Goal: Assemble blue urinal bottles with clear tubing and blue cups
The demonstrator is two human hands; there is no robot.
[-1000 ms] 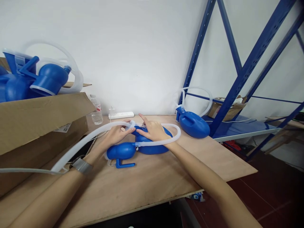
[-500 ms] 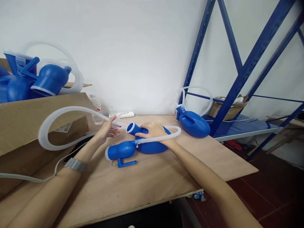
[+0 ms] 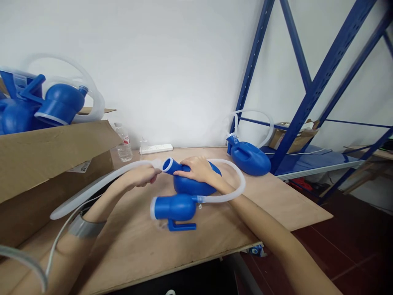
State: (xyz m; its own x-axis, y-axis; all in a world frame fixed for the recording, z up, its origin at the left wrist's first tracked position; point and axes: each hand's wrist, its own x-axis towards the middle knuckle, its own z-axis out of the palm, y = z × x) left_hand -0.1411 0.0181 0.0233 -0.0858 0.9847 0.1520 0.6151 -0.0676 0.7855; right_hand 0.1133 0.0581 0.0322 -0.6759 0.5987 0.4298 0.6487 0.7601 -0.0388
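My right hand (image 3: 198,169) lies over a blue plastic urinal bottle (image 3: 195,187), thumb and fingers gripping its neck and handle area. The bottle's open mouth, with a white rim, faces left. Just left of that mouth, my left hand (image 3: 143,174) is closed around a translucent white hose (image 3: 106,181), which runs back down toward the lower left. In front of the bottle a blue urinal cup (image 3: 176,207) with a white rim and an angled handle lies on its side. Its narrow end joins a hose that loops right, over my right forearm, and behind the bottle.
A cardboard box (image 3: 55,143) at left holds several blue urinals (image 3: 63,102). A water bottle (image 3: 124,143) and a power strip (image 3: 156,148) stand by the wall. Another blue urinal bottle (image 3: 250,157) sits at right, beside a blue metal rack (image 3: 321,86).
My left hand has closed on the hose and moved slightly right and down. The hose at left has dropped and straightened. The blue cup has shifted right and toward me.
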